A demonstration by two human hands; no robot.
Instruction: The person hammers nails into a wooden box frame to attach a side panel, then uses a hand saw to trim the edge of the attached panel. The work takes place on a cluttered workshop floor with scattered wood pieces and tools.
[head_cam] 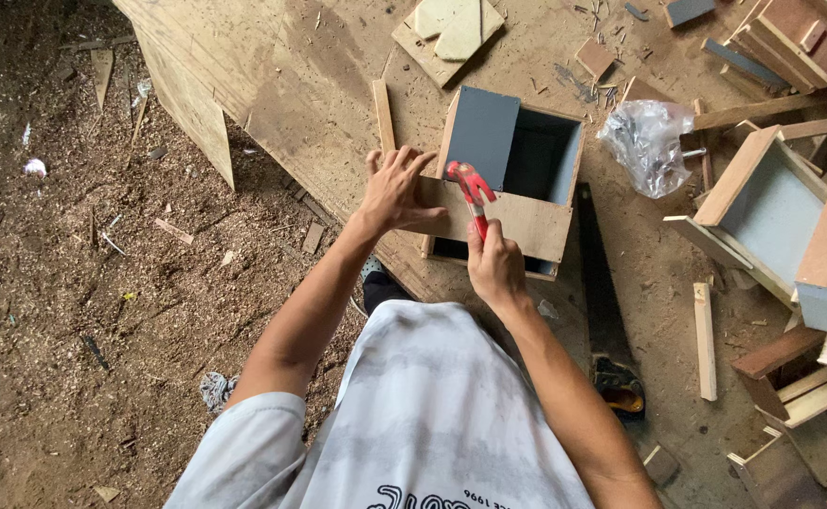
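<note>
My left hand (396,188) lies flat with spread fingers on the near top edge of an open wooden box (517,179) with a grey inside, steadying it. My right hand (494,264) is closed around the handle of a red hammer (471,187), whose head hangs just above the box's front wall beside my left fingers. The box stands on a large plywood sheet (291,66) dusted with sawdust.
A hand saw (602,311) lies right of the box. A clear plastic bag (647,141) sits further right. Other grey-lined box parts (771,207) and wood offcuts (705,339) pile at the right. The left is bare dirt floor (55,283) with chips.
</note>
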